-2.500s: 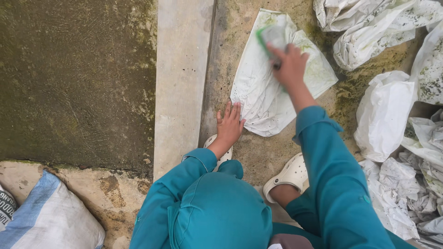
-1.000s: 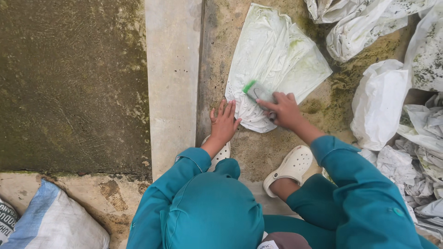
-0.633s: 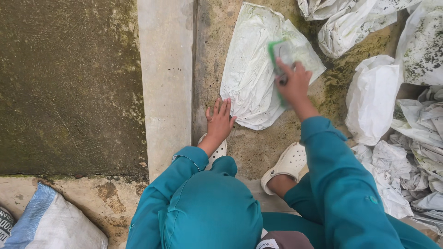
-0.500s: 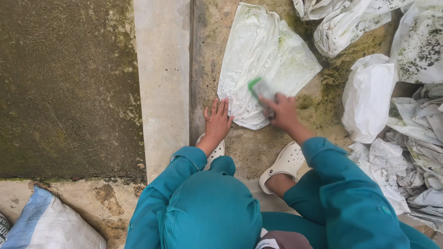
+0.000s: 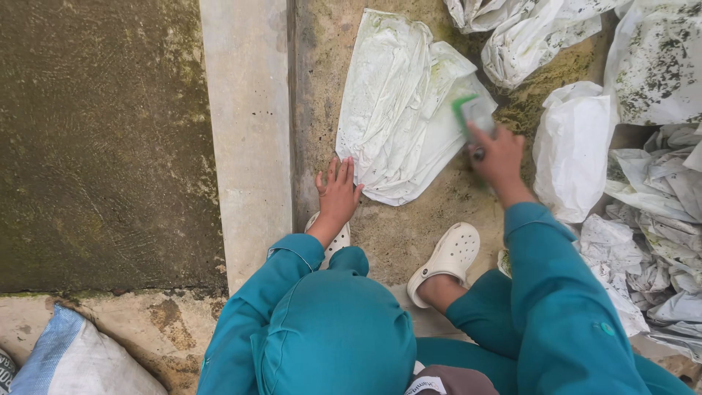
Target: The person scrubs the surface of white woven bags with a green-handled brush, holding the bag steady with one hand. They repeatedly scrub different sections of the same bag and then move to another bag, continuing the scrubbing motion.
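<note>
Right hand (image 5: 499, 157): closed around green brush (image 5: 472, 113), on white sack (image 5: 398, 117)
Left hand (image 5: 338, 192): flat, fingers spread, pinning sack's edge
Progress: sack shows green stains; dirty sacks (image 5: 643, 146) piled beside

White woven-plastic sack (image 5: 398, 124), thin, creased, matt, stained green, lying flat on rough, mottled concrete floor (image 5: 424, 227). Scrubbing brush (image 5: 472, 115) of green plastic, blurred. Raised concrete kerb (image 5: 245, 139), paler, smoother, matt. Pool surface (image 5: 102, 139) dark, coarse-grained, mossy. Heaped sacks (image 5: 643, 146) of the same crumpled white plastic, speckled with dirt. Clog (image 5: 446, 257) of cream moulded plastic, perforated, faintly glossy. Sleeves (image 5: 563, 292) of teal cloth, matt.
</note>
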